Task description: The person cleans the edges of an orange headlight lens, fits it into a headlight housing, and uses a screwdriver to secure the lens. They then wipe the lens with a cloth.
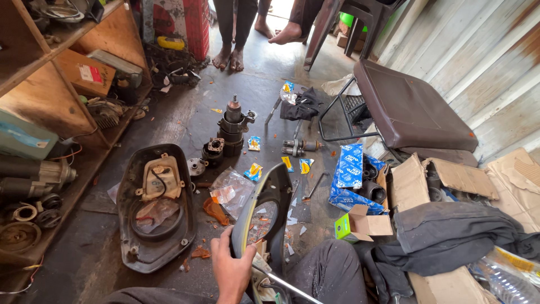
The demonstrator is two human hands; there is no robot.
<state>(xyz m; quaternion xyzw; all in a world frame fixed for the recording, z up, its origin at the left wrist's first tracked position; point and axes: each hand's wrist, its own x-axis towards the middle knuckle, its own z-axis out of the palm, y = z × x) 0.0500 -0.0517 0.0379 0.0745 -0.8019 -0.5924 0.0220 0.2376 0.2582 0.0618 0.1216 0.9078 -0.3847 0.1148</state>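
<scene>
My left hand (230,269) grips the near edge of a curved dark plastic housing rim (270,197), held upright on edge between my knees. A thin metal rod (287,286) crosses low in front of it, near my dark trouser leg (332,270). My right hand is out of sight. To the left, a black oval housing shell (154,211) lies open on the floor with a cream plastic insert and a black rubber ring inside.
A starter-motor body (232,128) and small parts stand mid-floor, with a blue box (349,174) and torn packets around. Wooden shelves (50,112) of parts run along the left. A brown chair (410,107), cardboard and dark cloth lie right. Other people's bare feet (230,56) stand beyond.
</scene>
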